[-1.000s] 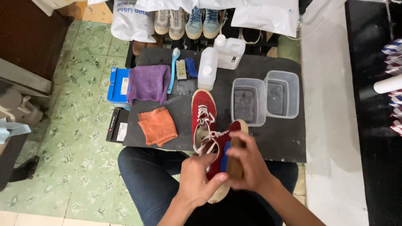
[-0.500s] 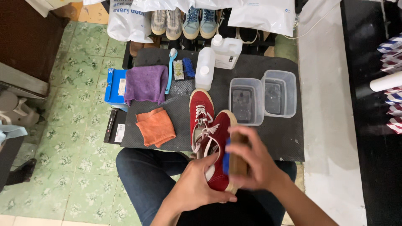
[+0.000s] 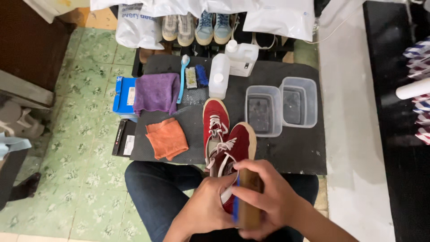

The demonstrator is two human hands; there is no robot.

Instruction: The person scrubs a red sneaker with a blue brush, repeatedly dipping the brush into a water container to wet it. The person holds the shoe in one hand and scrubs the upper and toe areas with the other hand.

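Right hand [image 3: 268, 197] grips wooden brush [image 3: 249, 201]; left hand [image 3: 210, 208] holds one of two red shoes [image 3: 233, 152].

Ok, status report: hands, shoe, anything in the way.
Left hand grips red shoe over lap. Right hand holds wooden brush against it. Second red shoe on mat, just ahead, touching or overlapping.

held shoe's heel [image 3: 229, 204] hidden by hands [image 3: 242, 201]
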